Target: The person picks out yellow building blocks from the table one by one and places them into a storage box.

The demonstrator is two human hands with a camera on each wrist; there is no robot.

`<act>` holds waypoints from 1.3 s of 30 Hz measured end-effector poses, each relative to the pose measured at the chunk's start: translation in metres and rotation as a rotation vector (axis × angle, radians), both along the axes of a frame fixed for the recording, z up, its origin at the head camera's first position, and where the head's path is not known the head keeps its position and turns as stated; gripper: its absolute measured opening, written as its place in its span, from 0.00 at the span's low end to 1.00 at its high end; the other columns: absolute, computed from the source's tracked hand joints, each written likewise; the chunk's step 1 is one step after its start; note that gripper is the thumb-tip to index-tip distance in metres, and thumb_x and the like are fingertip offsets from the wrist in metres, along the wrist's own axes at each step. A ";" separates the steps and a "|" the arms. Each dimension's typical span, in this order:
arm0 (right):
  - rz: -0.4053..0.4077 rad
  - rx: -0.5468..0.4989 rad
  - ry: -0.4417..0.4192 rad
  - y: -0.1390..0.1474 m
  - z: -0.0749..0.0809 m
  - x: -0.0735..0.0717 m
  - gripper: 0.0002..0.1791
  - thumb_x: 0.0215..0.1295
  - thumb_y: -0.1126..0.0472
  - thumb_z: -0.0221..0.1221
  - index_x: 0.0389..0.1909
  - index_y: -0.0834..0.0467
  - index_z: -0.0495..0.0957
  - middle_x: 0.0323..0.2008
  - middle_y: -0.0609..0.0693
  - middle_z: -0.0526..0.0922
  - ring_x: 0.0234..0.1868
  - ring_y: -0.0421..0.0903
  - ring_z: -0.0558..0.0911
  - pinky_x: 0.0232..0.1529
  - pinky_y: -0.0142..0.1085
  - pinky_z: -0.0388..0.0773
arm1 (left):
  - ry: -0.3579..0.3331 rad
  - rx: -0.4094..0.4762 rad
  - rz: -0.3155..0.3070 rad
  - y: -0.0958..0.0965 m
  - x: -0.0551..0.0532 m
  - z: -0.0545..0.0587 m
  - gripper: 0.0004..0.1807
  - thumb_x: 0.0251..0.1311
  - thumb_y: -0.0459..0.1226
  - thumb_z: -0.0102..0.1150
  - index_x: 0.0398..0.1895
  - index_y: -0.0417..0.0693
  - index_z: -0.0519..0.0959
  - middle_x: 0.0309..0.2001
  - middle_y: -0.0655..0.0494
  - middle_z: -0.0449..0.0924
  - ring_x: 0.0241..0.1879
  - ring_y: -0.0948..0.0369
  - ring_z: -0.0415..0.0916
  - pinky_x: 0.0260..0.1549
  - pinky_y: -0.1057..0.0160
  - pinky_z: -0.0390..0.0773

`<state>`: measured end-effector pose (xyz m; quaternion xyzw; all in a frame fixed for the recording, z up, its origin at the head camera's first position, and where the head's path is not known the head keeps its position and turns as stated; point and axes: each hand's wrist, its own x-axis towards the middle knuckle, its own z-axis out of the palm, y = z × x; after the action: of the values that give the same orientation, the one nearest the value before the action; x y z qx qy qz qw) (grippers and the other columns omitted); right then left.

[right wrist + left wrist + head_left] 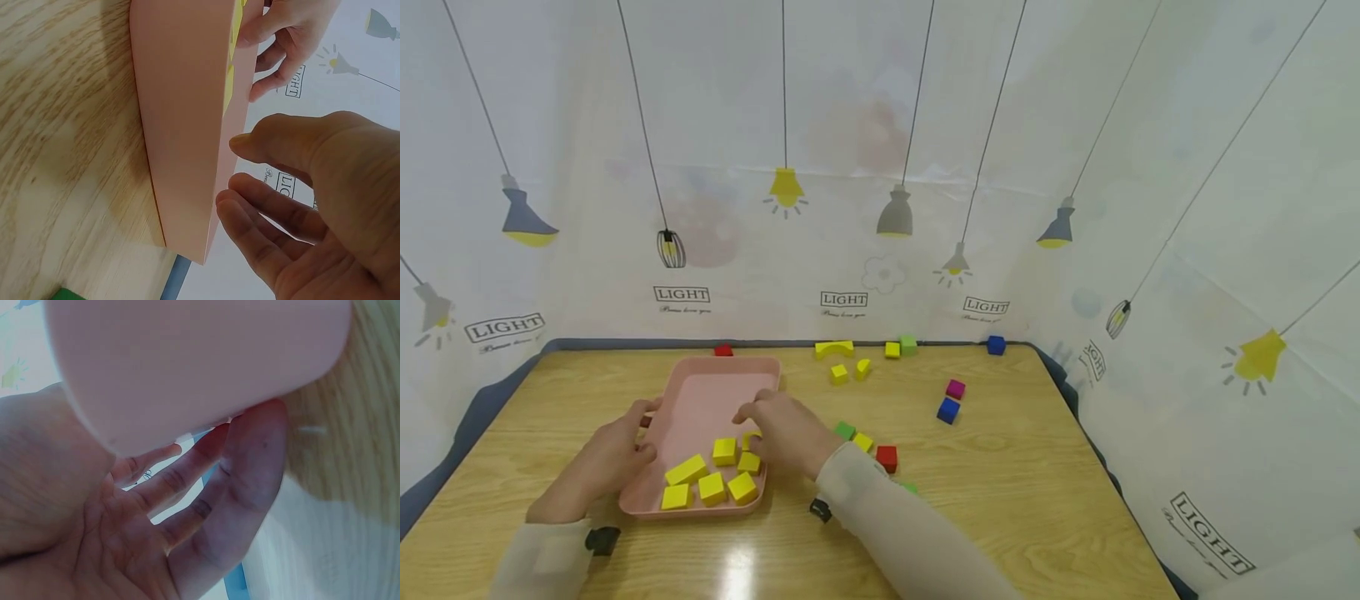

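Note:
A pink tray (703,404) stands on the left of the table, with several yellow blocks (712,489) gathered in its near end. At the tray's left side, my left hand (604,458) holds the wall, thumb at the rim and fingers along the outside. The left wrist view shows those fingertips right against the pink tray (200,369). My right hand (790,429) hovers over the right rim, close to a yellow block (749,439) it partly hides. Its thumb and loosely bent fingers are apart in the right wrist view, with nothing between them.
Right of the tray lie a red block (887,458), a yellow block (863,442) and a green block (845,431), partly behind my right sleeve. Farther right are a magenta block (955,388) and a blue block (948,410). A yellow arch (834,349) sits along the back edge.

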<state>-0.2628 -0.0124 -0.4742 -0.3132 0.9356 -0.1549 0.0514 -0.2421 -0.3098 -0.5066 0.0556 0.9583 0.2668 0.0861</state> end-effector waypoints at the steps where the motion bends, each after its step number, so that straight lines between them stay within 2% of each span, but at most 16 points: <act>1: -0.005 -0.003 -0.001 0.001 0.000 0.000 0.22 0.79 0.57 0.75 0.70 0.44 0.90 0.61 0.45 0.91 0.48 0.35 0.82 0.60 0.23 0.87 | -0.001 -0.002 0.000 0.000 0.000 0.000 0.45 0.77 0.26 0.65 0.89 0.25 0.53 0.75 0.14 0.71 0.64 0.26 0.84 0.64 0.31 0.90; 10: -0.029 -0.003 0.015 0.016 0.002 0.000 0.24 0.78 0.51 0.76 0.72 0.42 0.90 0.64 0.44 0.90 0.51 0.37 0.82 0.52 0.25 0.87 | 0.002 -0.005 -0.005 0.001 0.000 0.001 0.44 0.76 0.26 0.64 0.88 0.24 0.54 0.74 0.14 0.71 0.64 0.26 0.84 0.63 0.31 0.91; 18: -0.049 0.031 0.024 0.043 -0.005 -0.003 0.29 0.76 0.41 0.75 0.75 0.39 0.87 0.70 0.46 0.85 0.62 0.43 0.83 0.58 0.37 0.92 | 0.003 -0.007 0.000 0.000 -0.002 -0.001 0.43 0.75 0.26 0.63 0.88 0.24 0.55 0.74 0.14 0.72 0.64 0.27 0.85 0.63 0.31 0.91; 27: -0.065 0.027 0.016 0.084 -0.011 -0.003 0.39 0.73 0.37 0.77 0.82 0.39 0.81 0.75 0.50 0.82 0.64 0.48 0.85 0.56 0.45 0.93 | 0.006 -0.018 0.002 0.000 -0.002 -0.002 0.44 0.75 0.26 0.63 0.88 0.24 0.55 0.73 0.13 0.72 0.62 0.28 0.85 0.61 0.32 0.92; 33: -0.090 0.011 -0.028 0.114 -0.015 0.001 0.42 0.71 0.35 0.78 0.83 0.39 0.80 0.77 0.51 0.80 0.71 0.52 0.83 0.66 0.52 0.92 | -0.005 -0.015 0.004 0.001 -0.001 -0.002 0.44 0.76 0.26 0.63 0.89 0.24 0.54 0.74 0.14 0.71 0.62 0.28 0.85 0.62 0.31 0.91; 39: -0.116 0.019 -0.086 0.138 -0.022 0.001 0.44 0.72 0.37 0.78 0.86 0.37 0.77 0.78 0.51 0.79 0.71 0.50 0.82 0.74 0.50 0.88 | -0.004 -0.018 0.011 0.001 -0.001 -0.001 0.44 0.76 0.26 0.63 0.89 0.24 0.54 0.74 0.14 0.71 0.62 0.28 0.85 0.63 0.30 0.91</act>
<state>-0.2615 0.1257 -0.4960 -0.2511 0.9505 -0.1621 0.0855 -0.2435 -0.3085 -0.5075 0.0492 0.9608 0.2587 0.0870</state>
